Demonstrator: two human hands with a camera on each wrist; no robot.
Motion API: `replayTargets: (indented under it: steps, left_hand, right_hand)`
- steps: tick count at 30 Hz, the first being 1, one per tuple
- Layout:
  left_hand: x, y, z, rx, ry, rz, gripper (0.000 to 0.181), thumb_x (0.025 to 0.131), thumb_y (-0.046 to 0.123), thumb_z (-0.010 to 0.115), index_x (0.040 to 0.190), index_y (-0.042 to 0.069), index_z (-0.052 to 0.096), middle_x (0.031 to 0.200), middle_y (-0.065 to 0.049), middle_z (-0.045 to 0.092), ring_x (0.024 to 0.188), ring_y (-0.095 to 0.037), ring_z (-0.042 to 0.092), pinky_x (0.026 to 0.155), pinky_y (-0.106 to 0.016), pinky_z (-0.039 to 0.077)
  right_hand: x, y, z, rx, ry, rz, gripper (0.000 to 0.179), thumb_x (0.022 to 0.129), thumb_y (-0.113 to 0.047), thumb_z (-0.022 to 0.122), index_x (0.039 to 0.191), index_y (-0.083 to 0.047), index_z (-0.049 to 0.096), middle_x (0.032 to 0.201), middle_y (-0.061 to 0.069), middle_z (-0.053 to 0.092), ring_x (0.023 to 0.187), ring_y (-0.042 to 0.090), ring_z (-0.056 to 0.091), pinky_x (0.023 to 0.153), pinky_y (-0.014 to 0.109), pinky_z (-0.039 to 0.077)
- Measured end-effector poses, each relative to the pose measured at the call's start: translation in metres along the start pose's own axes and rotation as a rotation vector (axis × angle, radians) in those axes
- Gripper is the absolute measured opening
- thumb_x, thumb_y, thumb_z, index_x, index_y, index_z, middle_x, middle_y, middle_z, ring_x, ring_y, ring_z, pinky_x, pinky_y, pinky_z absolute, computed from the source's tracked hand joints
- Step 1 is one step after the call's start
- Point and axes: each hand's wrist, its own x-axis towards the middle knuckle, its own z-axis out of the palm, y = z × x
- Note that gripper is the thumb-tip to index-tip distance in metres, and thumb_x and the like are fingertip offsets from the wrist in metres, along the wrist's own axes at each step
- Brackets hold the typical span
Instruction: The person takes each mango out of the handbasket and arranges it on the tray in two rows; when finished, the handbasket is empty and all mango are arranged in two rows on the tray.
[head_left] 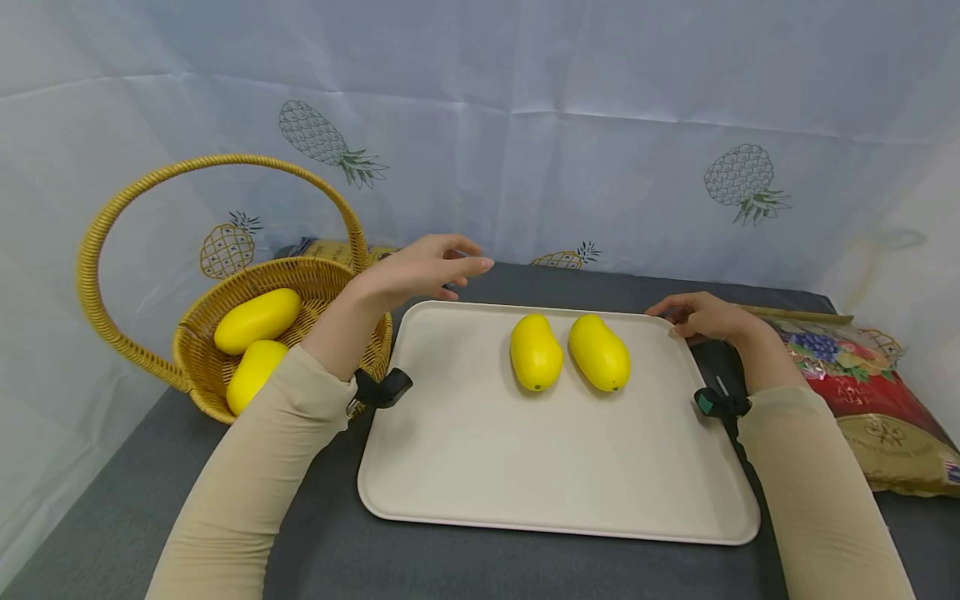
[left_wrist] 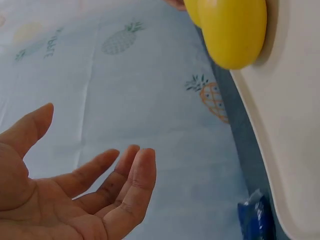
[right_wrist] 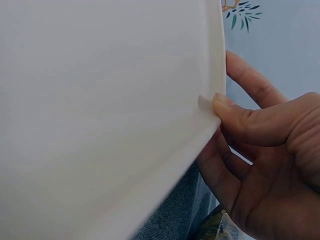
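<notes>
Lower yellow oval fruit (head_left: 251,377) partly hidden by beige left sleeve (head_left: 240,492). Red-gold plastic bag (head_left: 873,400) cut off, head view right. Cream rectangular tray (head_left: 555,467) cropped, wrist views.

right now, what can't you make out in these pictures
Head view: part of the lower yellow fruit in the wicker basket, behind the left sleeve.
Head view: much of the gold package, behind the basket.
Head view: the right side of the red-and-gold bag, cut off by the edge.
Right wrist view: some fingertips of the right hand, behind the beige tray.
Left wrist view: what the blue object is, cut off by the bottom edge.
</notes>
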Motion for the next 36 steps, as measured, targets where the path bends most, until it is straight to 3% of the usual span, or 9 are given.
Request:
replayTargets:
  steps: [11,21,26,32,36]
  left_hand:
    - [-0.025,-0.008,-0.039,-0.021,0.022,0.034,0.058,0.103,0.042,0.047,0.151,0.012,0.036,0.153,-0.012,0.041,0.135,-0.029,0.046,0.112,-0.047,0.046]
    - [-0.059,-0.017,-0.069,-0.039,0.062,0.044,0.064,0.103,0.046,0.044,0.152,0.008,0.031,0.149,-0.015,0.041,0.132,-0.027,0.045,0.115,-0.049,0.042]
    - [-0.071,-0.029,-0.081,0.021,0.083,0.027,0.069,0.101,0.054,0.043,0.153,0.011,0.032,0.152,-0.011,0.042,0.133,-0.027,0.046,0.115,-0.048,0.042]
    - [-0.076,-0.05,-0.094,0.046,0.098,-0.035,0.074,0.099,0.06,0.04,0.15,0.006,0.036,0.151,-0.015,0.042,0.135,-0.032,0.05,0.101,-0.029,0.054]
    - [-0.076,-0.064,-0.102,0.039,0.124,-0.072,0.079,0.099,0.06,0.039,0.154,0.004,0.028,0.154,-0.017,0.037,0.138,-0.034,0.046,0.103,-0.03,0.053]
  right_hand:
    - [-0.002,-0.004,0.0,0.011,-0.006,0.0,0.048,0.096,0.001,0.054,0.143,0.002,0.045,0.115,0.021,0.06,0.09,0.018,0.063,0.078,0.028,0.059]
    - [-0.002,-0.004,0.0,0.002,0.001,-0.001,0.048,0.096,0.0,0.054,0.143,0.002,0.046,0.113,0.019,0.06,0.089,0.018,0.062,0.077,0.028,0.058]
    - [-0.002,-0.005,0.0,-0.006,0.002,0.004,0.048,0.096,0.0,0.054,0.143,0.002,0.046,0.112,0.019,0.058,0.09,0.019,0.06,0.077,0.028,0.057]
    - [-0.002,-0.004,0.001,-0.002,0.005,0.003,0.048,0.096,0.001,0.055,0.143,0.001,0.046,0.111,0.018,0.059,0.09,0.019,0.059,0.077,0.028,0.058]
    - [-0.002,-0.002,0.0,-0.007,0.001,-0.009,0.047,0.096,0.001,0.055,0.142,0.003,0.046,0.109,0.018,0.059,0.087,0.017,0.06,0.077,0.027,0.058]
